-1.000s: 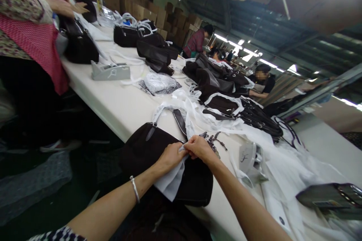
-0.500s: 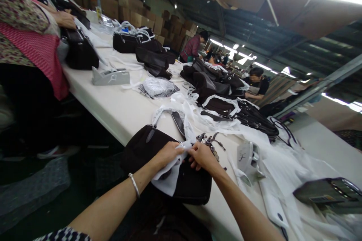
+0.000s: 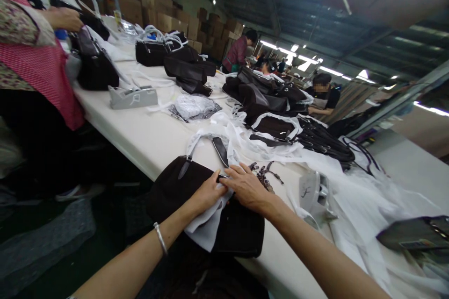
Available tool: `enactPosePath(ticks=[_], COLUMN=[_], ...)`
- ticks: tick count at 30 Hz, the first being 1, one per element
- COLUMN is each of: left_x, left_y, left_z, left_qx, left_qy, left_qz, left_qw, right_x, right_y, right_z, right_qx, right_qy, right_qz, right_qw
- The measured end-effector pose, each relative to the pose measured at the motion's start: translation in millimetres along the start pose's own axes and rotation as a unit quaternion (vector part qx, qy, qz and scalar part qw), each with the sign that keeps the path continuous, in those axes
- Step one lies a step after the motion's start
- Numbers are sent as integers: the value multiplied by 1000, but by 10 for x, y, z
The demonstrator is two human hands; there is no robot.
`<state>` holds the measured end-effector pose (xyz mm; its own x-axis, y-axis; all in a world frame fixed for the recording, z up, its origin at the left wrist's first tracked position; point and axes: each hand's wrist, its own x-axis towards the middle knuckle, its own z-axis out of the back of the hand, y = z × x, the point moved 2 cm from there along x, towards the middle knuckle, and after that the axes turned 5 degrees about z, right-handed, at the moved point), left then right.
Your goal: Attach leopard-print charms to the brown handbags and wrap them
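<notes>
A dark brown handbag [image 3: 242, 231] lies at the near edge of the white table, its handle [image 3: 206, 134] wrapped in white material. White tissue [image 3: 206, 231] hangs over the bag's front from the middle of its top. My left hand [image 3: 208, 191], below a silver bangle, is closed on the tissue at the bag's top edge. My right hand [image 3: 247, 187] rests over the same spot from the right, fingers extended and slightly spread, touching the bag's top. Small metal-and-strap pieces [image 3: 263, 175] lie just behind my right hand.
Grey tape dispensers stand at the left [image 3: 133, 97] and right [image 3: 315, 196]. Dark bags [image 3: 263, 93] are piled farther back. A plastic-wrapped packet [image 3: 194, 106] lies mid-table. At the left, a person in a pink apron [image 3: 42, 79] handles a bag; others work behind.
My right hand has gone from a pinch on the tissue to extended fingers over the bag's top. The tissue between my hands is now mostly covered. The person at the left has lifted a handle.
</notes>
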<state>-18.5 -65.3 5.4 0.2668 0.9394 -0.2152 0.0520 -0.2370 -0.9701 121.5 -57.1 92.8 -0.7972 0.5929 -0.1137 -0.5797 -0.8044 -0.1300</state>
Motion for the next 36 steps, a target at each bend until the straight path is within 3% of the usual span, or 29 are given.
enactPosePath(ticks=[3,5,7,12,17,21,23,27,32,34,36], left_x=[-7,-26,-51,-97,-90,-60,-37,20,69,40,-33], left_y=[-4,-2,-2,-42,-83,-77,-48,9,-17,-65,-142], left_z=[-6,-26,-39,-41,-46,-36,-12,73,118,99,71], left_qx=[115,133,121,135,175,93,62,29,20,16,13], left_qy=[-40,-25,-10,-14,-9,17,34,63,90,98,130], left_qz=[-35,-32,-32,-60,-50,-111,-86,36,37,41,70], left_qw=[992,990,992,989,983,989,994,997,995,994,989], right_x=[135,150,105,11,43,-30,-65,-85,-101,-104,-97], right_y=[-142,-235,-299,-298,-251,-179,-112,48,246,213,109], right_z=[-95,-76,-1,86,-27,18,-11,-173,-236,-257,-327], right_qx=[-2,31,99,178,173,204,229,278,305,365,437], right_qy=[87,143,159,63,57,-64,-111,-194,-232,-232,-214], right_qz=[-32,-65,-84,-52,-46,-25,-13,-28,39,9,-71], right_qw=[996,987,979,981,982,977,967,940,923,902,871])
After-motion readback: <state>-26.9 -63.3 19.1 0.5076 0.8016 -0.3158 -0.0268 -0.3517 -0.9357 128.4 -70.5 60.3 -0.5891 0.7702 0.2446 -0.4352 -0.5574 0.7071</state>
